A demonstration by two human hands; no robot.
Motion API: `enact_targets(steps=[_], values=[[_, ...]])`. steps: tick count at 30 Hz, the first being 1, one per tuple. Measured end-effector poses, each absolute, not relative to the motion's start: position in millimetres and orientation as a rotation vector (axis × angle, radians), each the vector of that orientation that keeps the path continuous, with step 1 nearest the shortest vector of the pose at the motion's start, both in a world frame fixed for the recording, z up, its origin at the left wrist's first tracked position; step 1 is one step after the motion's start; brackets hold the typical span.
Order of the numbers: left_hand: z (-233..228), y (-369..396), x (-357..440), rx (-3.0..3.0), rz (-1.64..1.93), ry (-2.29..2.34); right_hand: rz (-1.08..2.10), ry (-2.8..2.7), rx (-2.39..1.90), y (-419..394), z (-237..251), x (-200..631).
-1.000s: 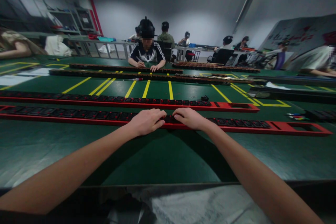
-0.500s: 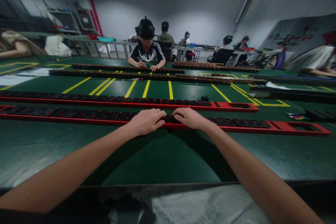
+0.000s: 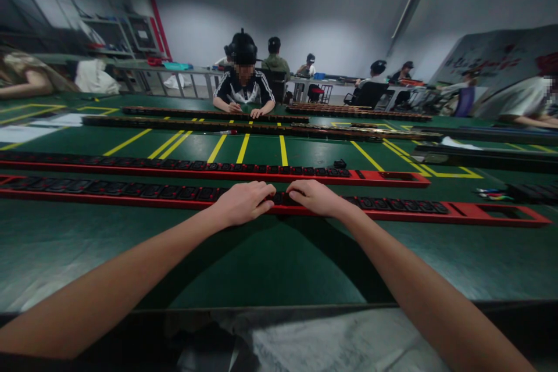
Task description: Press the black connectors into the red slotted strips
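- A green desk (image 3: 279, 267), marked with yellow lines, stretches across the workroom.
- The near red frame (image 3: 279, 210), long and narrow, lies across the desk in front of the worker.
- The far red frame (image 3: 261, 176) lies just beyond.
- The left hand (image 3: 244, 202) and right hand (image 3: 316, 196) meet the near red frame slightly apart, fingers curled, half closed; whether either grips anything cannot be told.
- Black pieces (image 3: 150, 190) line the near red frame, some showing between the hands.

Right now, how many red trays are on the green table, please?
2: the near tray, under the left hand and right hand, and the far tray, just beyond it.
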State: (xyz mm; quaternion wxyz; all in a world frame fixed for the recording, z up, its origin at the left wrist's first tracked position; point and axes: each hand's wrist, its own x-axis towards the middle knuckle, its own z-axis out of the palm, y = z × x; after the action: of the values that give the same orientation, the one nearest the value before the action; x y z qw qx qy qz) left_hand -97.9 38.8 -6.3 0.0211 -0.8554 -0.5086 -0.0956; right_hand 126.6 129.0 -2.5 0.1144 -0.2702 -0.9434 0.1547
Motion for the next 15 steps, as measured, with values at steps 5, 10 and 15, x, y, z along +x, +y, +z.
enact_targets(steps=[5, 10, 15], values=[[-5.3, 38.1, -97.9, -2.653, -0.286, -1.588, 0.468, -2.763, -0.806, 130.6, -4.6, 126.6], [-4.2, 37.9, -97.3, -2.653, -0.277, -1.608, 0.486, -2.752, -0.833, 129.5, -3.7, 127.1], [-4.8, 38.5, -96.3, -2.648, -0.272, -1.629, 0.484, -2.757, -0.828, 128.1, -2.2, 126.8]])
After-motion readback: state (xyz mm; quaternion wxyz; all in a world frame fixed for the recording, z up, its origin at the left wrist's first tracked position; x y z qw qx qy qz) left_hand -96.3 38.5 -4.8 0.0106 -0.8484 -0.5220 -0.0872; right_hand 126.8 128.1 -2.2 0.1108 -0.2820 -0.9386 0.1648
